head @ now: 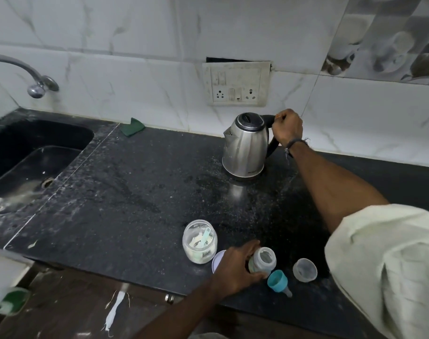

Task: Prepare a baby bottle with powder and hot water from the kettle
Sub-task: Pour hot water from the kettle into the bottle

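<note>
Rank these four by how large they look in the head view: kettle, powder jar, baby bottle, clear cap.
1. kettle, clearly largest, though farthest from the camera.
2. powder jar.
3 and 4. baby bottle and clear cap: not ranked, since the left hand covers part of the bottle.

Right hand (287,127) outstretched, fist closed (left hand (235,267) near, fingers curled).

At 1 o'clock the right hand (287,128) grips the steel kettle (245,146) by its handle; at 5 o'clock the left hand (235,267) clasps the open bottle (264,261), powder jar (200,242) just beside at 6
</note>
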